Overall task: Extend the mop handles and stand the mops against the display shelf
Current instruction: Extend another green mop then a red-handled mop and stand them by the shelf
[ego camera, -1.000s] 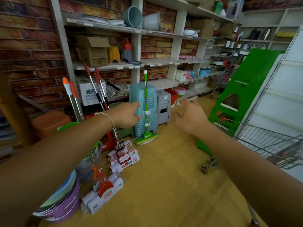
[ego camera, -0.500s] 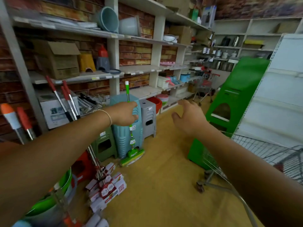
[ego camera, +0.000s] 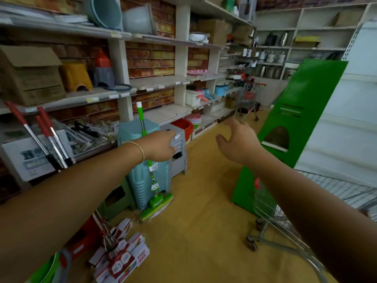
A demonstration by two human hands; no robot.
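Note:
A green mop (ego camera: 152, 176) stands upright against a stack of teal stools (ego camera: 140, 181), its flat green head (ego camera: 156, 207) on the floor. My left hand (ego camera: 161, 146) grips its handle at mid-height; the green-and-white top end pokes up above my wrist. In the air to the right, my right hand (ego camera: 238, 141) is open with fingers spread and holds nothing. Three red-handled mops (ego camera: 49, 137) lean against the display shelf (ego camera: 159, 82) at the left, their packaged heads (ego camera: 120, 256) on the floor.
Grey stools (ego camera: 178, 158) stand beside the teal stack. A tall green stand (ego camera: 295, 119) and a wire shopping cart (ego camera: 285, 221) take up the right side. Boxes, buckets and bowls fill the shelves. A yellow floor (ego camera: 200, 231) runs between shelf and cart.
The view has swung right and closer to the shelf. My left hand has kept hold of the green mop handle. My right hand has lifted slightly and spread its fingers.

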